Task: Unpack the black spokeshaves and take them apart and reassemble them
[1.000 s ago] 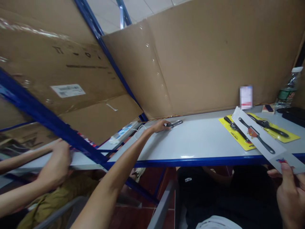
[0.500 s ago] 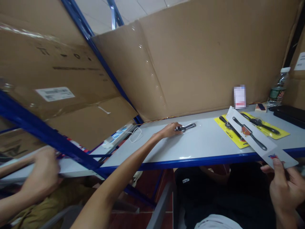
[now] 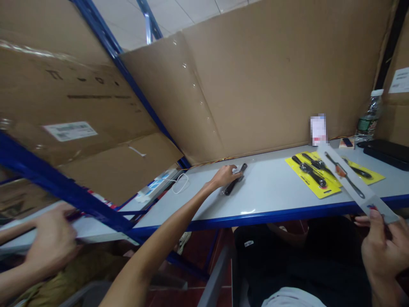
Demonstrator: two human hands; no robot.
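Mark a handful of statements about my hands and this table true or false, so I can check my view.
1. The right hand holds a white card with a tool pictured on it. True.
2. The left hand is at the bottle. False: it is at the black-handled spokeshave.
3. The yellow-backed packs lie to the right of the left hand. True.
4. The bottle has a red cap. False: its cap is white.
5. The white cable lies between the left hand and the yellow-backed packs. False: it lies to the left of the left hand.
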